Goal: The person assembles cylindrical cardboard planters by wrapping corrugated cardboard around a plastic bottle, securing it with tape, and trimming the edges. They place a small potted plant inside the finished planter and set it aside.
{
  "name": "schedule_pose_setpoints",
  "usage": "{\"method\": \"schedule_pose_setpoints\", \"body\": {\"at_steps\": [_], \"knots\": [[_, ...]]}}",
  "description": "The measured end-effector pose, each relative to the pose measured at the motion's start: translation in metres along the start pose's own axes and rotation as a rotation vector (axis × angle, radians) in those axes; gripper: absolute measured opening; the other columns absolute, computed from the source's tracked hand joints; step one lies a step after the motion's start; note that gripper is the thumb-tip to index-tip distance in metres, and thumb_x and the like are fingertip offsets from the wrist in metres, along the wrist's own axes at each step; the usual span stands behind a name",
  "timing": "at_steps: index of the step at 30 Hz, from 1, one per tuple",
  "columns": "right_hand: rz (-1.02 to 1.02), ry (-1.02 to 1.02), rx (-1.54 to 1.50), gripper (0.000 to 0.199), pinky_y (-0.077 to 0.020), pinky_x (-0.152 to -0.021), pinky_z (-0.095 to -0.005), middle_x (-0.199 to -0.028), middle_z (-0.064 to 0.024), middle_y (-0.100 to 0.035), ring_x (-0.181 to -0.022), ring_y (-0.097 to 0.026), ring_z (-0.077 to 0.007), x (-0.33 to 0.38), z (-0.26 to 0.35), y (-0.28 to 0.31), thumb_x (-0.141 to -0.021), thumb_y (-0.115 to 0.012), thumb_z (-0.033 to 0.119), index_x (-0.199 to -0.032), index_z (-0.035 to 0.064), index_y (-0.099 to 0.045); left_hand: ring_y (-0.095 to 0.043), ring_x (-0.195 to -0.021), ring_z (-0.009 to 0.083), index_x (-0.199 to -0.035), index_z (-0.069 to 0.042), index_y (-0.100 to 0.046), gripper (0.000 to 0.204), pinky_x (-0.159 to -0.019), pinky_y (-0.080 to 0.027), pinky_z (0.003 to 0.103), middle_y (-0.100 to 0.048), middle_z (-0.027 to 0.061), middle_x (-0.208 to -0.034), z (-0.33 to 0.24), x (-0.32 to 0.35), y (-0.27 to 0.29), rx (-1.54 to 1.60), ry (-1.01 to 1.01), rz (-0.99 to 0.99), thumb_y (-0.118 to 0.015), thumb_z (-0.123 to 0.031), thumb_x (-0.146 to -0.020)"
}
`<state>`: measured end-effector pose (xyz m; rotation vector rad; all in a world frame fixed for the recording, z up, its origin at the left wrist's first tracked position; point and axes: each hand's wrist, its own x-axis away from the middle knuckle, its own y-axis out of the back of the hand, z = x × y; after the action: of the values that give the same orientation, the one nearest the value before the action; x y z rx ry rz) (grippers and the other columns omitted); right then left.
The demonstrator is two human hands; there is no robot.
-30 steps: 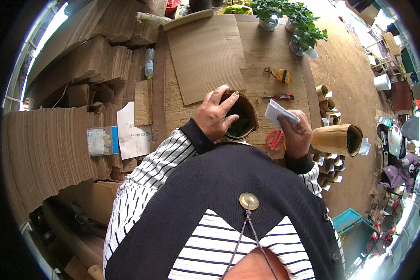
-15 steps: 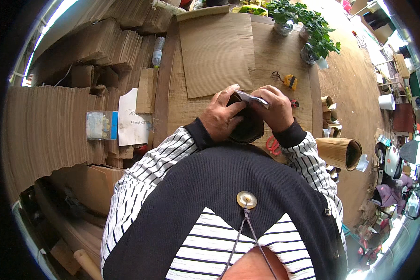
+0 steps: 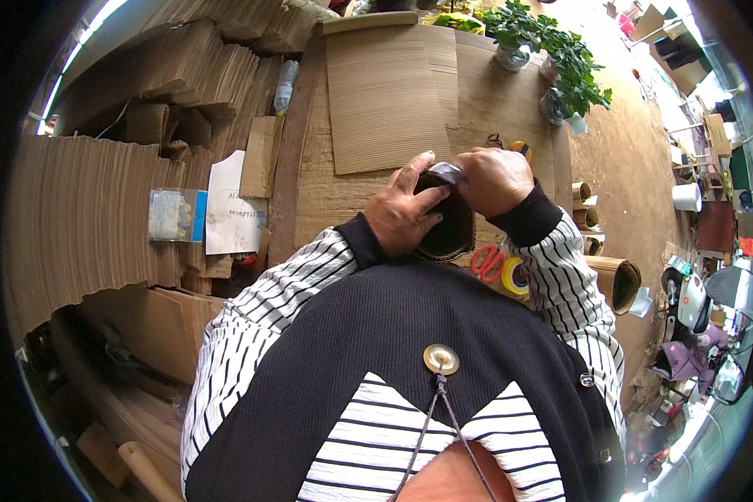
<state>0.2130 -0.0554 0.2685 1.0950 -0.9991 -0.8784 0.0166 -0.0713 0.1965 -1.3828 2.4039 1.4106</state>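
A rolled corrugated-cardboard tube (image 3: 450, 238) stands close against my chest, its dark open end facing up. My left hand (image 3: 403, 205) is closed on the tube's left rim, with the fingers reaching over the opening. A small white paper slip (image 3: 445, 172) lies folded over the far rim. My right hand (image 3: 498, 180) is closed at the slip's right side, its fingertips mostly hidden behind the knuckles. Just right of the tube are red-handled scissors (image 3: 487, 262) and a yellow tape roll (image 3: 514, 275), partly covered by my right sleeve.
A flat corrugated sheet (image 3: 385, 105) lies on the wooden table (image 3: 498, 92). A tape measure (image 3: 520, 150) is partly behind my right hand. Potted plants (image 3: 560, 71) stand at the far right corner. Cardboard stacks (image 3: 84, 226) fill the left; rolled tubes (image 3: 615, 280) lie right.
My right hand has turned into a fist and moved slightly right and up at the rim. The paper slip has gone from sticking out flat to folded over the rim. The tape roll has come into view.
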Motion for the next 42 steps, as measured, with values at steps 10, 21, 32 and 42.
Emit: {"method": "schedule_pose_setpoints", "body": {"at_steps": [10, 21, 32, 42], "knots": [[-0.081, 0.032, -0.046, 0.021, -0.0521, -0.071, -0.0454, -0.085, -0.014, -0.065, -0.084, -0.065, -0.0348, -0.006, 0.004, 0.005, -0.08, -0.063, 0.028, -0.083, 0.0074, -0.062, -0.045, -0.127, 0.0416, -0.119, -0.004, -0.059, 0.049, -0.103, -0.044, 0.044, -0.033, 0.0253, -0.142, 0.001, 0.005, 0.005, 0.012, -0.007, 0.008, -0.074, -0.004, -0.072], [-0.586, 0.04, -0.065, 0.023, -0.0539, -0.065, -0.0443, -0.086, -0.011, -0.064, -0.073, -0.065, -0.0337, 0.029, 0.016, 0.007, -0.074, -0.073, 0.024, -0.088, 0.008, -0.065, -0.046, -0.125, 0.0428, -0.1, -0.002, -0.052, 0.03, -0.102, -0.042, 0.046, -0.035, 0.0262, -0.141, 0.008, 0.002, 0.011, 0.186, 0.081, -0.029, -0.069, 0.0, -0.076], [-0.57, -0.104, -0.365, 0.008, -0.0541, -0.062, -0.039, -0.083, -0.0057, -0.059, -0.076, -0.065, -0.028, 0.068, 0.021, -0.113, -0.079, -0.065, 0.02, -0.083, 0.0134, -0.064, -0.045, -0.127, 0.0348, -0.141, -0.003, -0.033, 0.071, -0.102, -0.042, 0.044, -0.026, 0.0201, -0.145, 0.051, -0.001, -0.003, 0.449, 0.191, -0.015, -0.062, -0.045, -0.091], [-0.992, -0.522, -0.154, 0.018, -0.0543, -0.074, -0.0372, -0.088, -0.0154, -0.068, -0.083, -0.067, -0.0328, 0.16, -0.094, -0.006, -0.077, -0.06, 0.003, -0.091, 0.0055, -0.07, -0.064, -0.1, 0.0248, -0.141, -0.005, -0.037, 0.061, -0.083, -0.056, 0.034, -0.033, 0.0171, -0.141, 0.107, 0.082, 0.011, 0.367, 0.412, 0.114, -0.067, -0.023, -0.091]]}}
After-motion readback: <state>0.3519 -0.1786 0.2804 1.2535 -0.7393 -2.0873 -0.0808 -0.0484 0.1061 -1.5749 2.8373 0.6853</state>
